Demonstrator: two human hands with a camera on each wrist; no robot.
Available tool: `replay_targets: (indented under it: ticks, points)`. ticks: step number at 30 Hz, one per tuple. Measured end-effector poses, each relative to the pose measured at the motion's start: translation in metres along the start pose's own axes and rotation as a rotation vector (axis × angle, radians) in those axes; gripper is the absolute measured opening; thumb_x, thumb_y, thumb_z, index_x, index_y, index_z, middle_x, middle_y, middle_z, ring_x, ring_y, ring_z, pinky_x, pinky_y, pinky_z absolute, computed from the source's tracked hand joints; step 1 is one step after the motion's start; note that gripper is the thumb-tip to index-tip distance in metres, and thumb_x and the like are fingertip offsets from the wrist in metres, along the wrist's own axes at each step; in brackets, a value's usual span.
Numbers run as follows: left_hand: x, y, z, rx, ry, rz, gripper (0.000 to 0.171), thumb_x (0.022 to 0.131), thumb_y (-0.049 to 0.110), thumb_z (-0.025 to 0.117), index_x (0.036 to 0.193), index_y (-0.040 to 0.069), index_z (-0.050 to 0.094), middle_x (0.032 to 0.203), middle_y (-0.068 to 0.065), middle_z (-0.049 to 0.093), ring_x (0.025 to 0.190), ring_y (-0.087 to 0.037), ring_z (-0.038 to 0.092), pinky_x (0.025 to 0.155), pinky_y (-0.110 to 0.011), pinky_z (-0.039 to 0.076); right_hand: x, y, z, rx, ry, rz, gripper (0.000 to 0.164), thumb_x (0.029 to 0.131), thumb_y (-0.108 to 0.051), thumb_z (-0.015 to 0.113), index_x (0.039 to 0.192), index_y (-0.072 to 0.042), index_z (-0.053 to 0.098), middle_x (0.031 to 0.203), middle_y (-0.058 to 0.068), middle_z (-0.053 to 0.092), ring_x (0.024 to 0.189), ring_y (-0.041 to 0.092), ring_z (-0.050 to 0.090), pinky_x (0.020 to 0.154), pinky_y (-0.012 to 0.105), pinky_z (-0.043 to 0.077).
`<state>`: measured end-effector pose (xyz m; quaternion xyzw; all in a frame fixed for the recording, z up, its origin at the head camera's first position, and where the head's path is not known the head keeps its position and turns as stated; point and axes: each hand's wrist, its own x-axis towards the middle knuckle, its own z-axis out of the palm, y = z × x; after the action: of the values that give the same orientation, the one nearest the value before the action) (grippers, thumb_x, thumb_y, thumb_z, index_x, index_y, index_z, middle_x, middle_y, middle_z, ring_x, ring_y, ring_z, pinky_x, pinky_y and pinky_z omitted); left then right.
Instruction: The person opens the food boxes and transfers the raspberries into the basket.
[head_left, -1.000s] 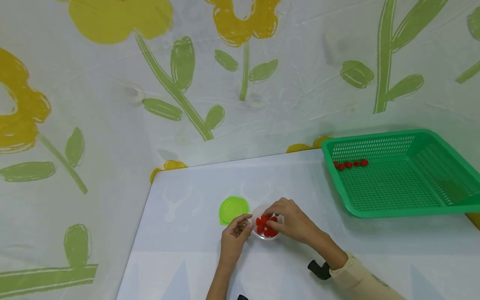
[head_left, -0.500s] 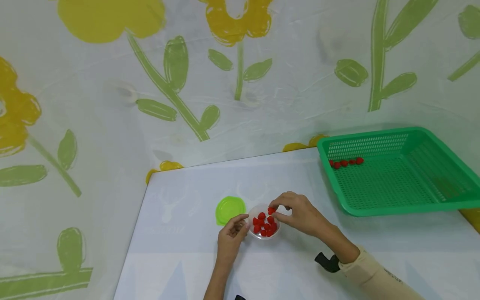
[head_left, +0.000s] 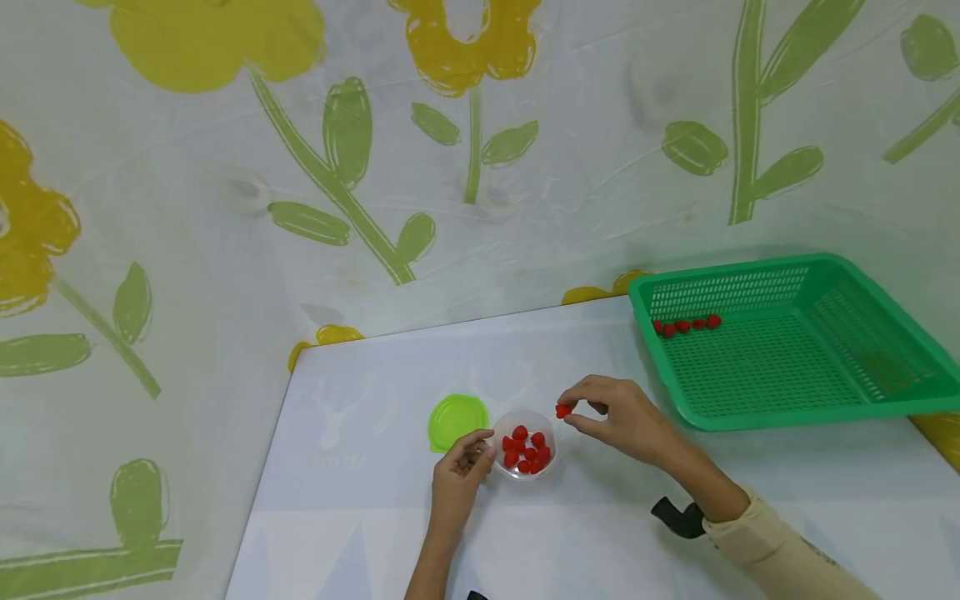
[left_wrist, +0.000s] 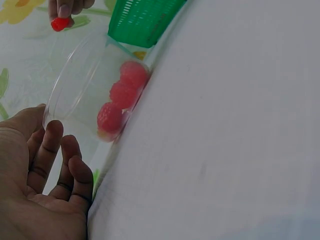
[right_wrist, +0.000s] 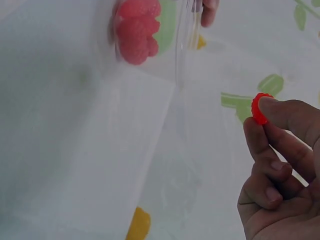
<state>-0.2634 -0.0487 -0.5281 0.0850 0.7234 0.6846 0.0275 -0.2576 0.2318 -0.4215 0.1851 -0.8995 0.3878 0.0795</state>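
A clear round plastic tub (head_left: 527, 418) stands on the table with several red raspberries (head_left: 511, 458) in it. My left hand (head_left: 456, 482) pinches the tub's rim on its left side, thumb and forefinger at the edge, as the left wrist view shows. To the right of the tub and above the table, my right hand (head_left: 633, 421) holds one raspberry (right_wrist: 259, 109) between thumb and fingertips, apart from the tub. Just left of the tub lies a bright green lid (head_left: 457, 418), flat on the table.
A large green mesh basket (head_left: 757, 412) stands at the back right, with several raspberries (head_left: 683, 327) along its left end. The white table (head_left: 375, 542) ends at a flower-patterned sheet (head_left: 570, 200) behind and to the left.
My right hand has come up out of the tub with a raspberry and moved right, away from the rim. My left hand stays at the tub.
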Motion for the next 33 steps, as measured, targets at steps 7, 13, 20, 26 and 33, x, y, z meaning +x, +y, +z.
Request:
replay_targets:
  ticks: [7,13,20,26,33]
  points:
    - [0.001,0.001,0.000,0.002,-0.007,0.005,0.027,0.091,0.026,0.075,0.117,0.020,0.071,0.093,-0.007,0.063,0.077,-0.018,0.059,0.064,-0.023,0.051,-0.003,0.008,-0.018,0.015,0.052,-0.073,0.027,0.081,-0.003,0.083,0.101,-0.019,0.075,0.092,-0.016,0.067,0.076,0.008,0.053,0.060,0.024,0.047]
    - [0.001,0.002,-0.001,0.030,-0.002,-0.006,0.029,0.091,0.030,0.075,0.118,0.021,0.071,0.094,-0.007,0.063,0.078,-0.018,0.059,0.065,-0.022,0.051,-0.005,0.014,-0.033,0.031,0.087,-0.076,0.027,0.081,-0.001,0.082,0.100,-0.019,0.074,0.091,-0.013,0.066,0.073,0.009,0.050,0.058,0.022,0.044]
    - [0.000,0.002,0.001,0.033,0.002,-0.026,0.028,0.091,0.029,0.075,0.118,0.020,0.071,0.095,-0.007,0.063,0.079,-0.018,0.059,0.066,-0.022,0.052,-0.009,0.025,-0.050,0.004,0.138,-0.069,0.029,0.079,0.000,0.083,0.098,-0.019,0.075,0.087,-0.013,0.063,0.069,0.011,0.047,0.056,0.019,0.040]
    - [0.000,0.002,0.001,0.031,0.005,-0.023,0.028,0.091,0.028,0.076,0.117,0.020,0.071,0.095,-0.006,0.063,0.079,-0.018,0.059,0.066,-0.021,0.052,-0.010,0.034,-0.065,-0.021,0.174,-0.032,0.028,0.079,-0.002,0.083,0.097,-0.021,0.076,0.081,-0.011,0.058,0.066,0.016,0.046,0.055,0.020,0.037]
    - [0.000,0.000,0.000,0.028,0.003,-0.028,0.027,0.091,0.027,0.076,0.117,0.020,0.071,0.094,-0.007,0.063,0.079,-0.018,0.059,0.066,-0.022,0.052,-0.010,0.042,-0.088,-0.088,0.207,-0.027,0.024,0.079,-0.003,0.083,0.095,-0.019,0.076,0.071,-0.003,0.045,0.065,0.011,0.039,0.053,0.023,0.032]
